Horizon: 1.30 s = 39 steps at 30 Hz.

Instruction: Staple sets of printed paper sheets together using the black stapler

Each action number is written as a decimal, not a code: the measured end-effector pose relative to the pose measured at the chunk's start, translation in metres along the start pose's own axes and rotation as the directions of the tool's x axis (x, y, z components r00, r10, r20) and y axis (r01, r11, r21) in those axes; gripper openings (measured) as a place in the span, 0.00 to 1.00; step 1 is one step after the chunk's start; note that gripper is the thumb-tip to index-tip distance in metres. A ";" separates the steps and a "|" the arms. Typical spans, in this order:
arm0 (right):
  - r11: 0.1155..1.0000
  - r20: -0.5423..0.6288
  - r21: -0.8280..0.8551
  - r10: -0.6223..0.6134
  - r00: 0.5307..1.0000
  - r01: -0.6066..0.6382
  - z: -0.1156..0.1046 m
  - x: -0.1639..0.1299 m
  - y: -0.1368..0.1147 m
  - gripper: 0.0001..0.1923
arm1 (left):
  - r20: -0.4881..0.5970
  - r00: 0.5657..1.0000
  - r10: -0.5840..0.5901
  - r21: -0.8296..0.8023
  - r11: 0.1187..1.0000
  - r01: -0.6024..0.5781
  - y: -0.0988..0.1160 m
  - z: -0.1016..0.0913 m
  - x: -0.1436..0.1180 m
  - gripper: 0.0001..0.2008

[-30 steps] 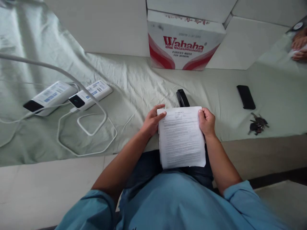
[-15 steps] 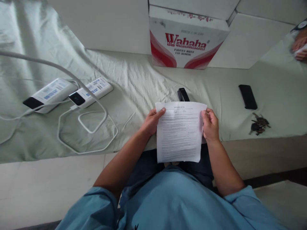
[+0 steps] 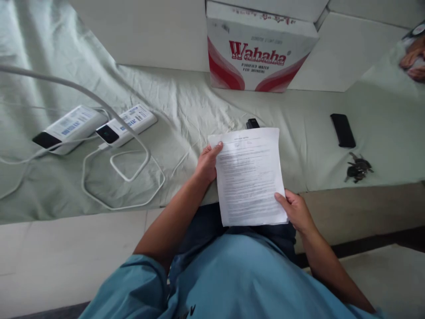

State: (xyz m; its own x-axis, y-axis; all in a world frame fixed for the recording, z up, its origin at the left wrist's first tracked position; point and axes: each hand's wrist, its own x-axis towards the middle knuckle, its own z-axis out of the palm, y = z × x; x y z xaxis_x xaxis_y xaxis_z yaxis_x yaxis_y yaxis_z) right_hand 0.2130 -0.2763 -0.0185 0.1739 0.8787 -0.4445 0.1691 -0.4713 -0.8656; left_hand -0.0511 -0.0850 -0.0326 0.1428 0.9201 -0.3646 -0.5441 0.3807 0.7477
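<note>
The left hand (image 3: 206,163) is pinching the upper left corner of a printed sheaf of papers (image 3: 249,177), thumb lying across the top face and the other fingers tucked beneath, while the right hand (image 3: 295,210) is gripping the lower right corner the same way, thumb on top. The papers are hovering over the person's lap, at the near edge of the pale green cloth (image 3: 186,110), their top edge hiding most of a black stapler (image 3: 252,123) (only its far end is showing). Judging by this, the pages are looking squared and gathered, with fastening not yet done. A phone (image 3: 342,130) and keys (image 3: 357,168) are lying well apart to the right; two power banks (image 3: 96,126) and a water carton (image 3: 260,48) are sitting farther off.
</note>
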 end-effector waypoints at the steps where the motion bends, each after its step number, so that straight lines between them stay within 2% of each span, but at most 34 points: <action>1: 1.000 -0.004 -0.029 0.011 1.000 -0.011 -0.001 -0.005 0.004 0.23 | 0.002 1.000 -0.002 0.006 1.000 0.002 0.000 0.000 0.000 0.21; 4: 0.994 -0.051 -0.107 0.004 0.999 -0.009 -0.003 -0.017 0.015 0.24 | 0.008 1.000 0.008 0.055 0.998 -0.008 -0.002 0.002 -0.003 0.23; 6: 0.995 -0.070 -0.097 0.000 0.998 -0.007 -0.002 -0.022 0.021 0.24 | 0.021 1.000 0.024 0.103 0.994 -0.026 -0.003 0.002 -0.004 0.24; 11: 0.991 -0.041 0.088 0.109 0.993 -0.105 0.004 -0.035 0.037 0.24 | 0.043 0.998 0.042 0.122 0.991 -0.047 -0.002 0.003 -0.006 0.25; 17: 0.948 -0.030 0.249 0.210 0.977 -0.197 0.012 -0.046 0.043 0.26 | 0.205 0.978 0.019 0.108 0.993 -0.042 0.011 0.009 -0.012 0.25; 23: 0.941 -0.024 0.285 0.197 0.980 -0.182 0.017 -0.046 0.045 0.25 | 0.212 0.977 0.007 0.162 0.986 -0.042 0.011 0.012 -0.013 0.12; 29: 0.937 -0.028 0.301 0.193 0.981 -0.176 0.015 -0.046 0.048 0.24 | 0.197 0.978 0.066 0.289 0.950 -0.122 0.006 0.008 -0.011 0.19; 32: 0.949 -0.051 0.273 0.178 0.983 -0.158 0.010 -0.048 0.049 0.25 | 0.188 0.969 0.159 0.487 0.842 -0.233 0.010 0.005 -0.006 0.17; 35: 0.962 -0.073 0.230 0.167 0.983 -0.147 0.005 -0.050 0.049 0.26 | 0.273 0.928 0.252 0.712 0.596 -0.372 0.017 0.007 0.000 0.11; 37: 0.967 -0.082 0.209 0.163 0.983 -0.143 0.003 -0.050 0.049 0.26 | 0.380 0.898 0.223 0.792 0.423 -0.440 0.020 0.011 0.004 0.12; 39: 0.968 -0.082 0.206 0.161 0.984 -0.141 0.002 -0.051 0.050 0.25 | 0.474 0.869 0.144 0.827 0.266 -0.495 0.022 0.015 0.006 0.13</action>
State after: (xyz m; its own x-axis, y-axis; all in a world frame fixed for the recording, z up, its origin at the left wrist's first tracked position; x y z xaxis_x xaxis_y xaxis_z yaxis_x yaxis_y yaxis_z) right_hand 0.2109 -0.3442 -0.0393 0.2779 0.7821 -0.5577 -0.0605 -0.5652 -0.8228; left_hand -0.0495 -0.0695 -0.0103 0.4373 0.8977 0.0537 0.4685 -0.2783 0.8385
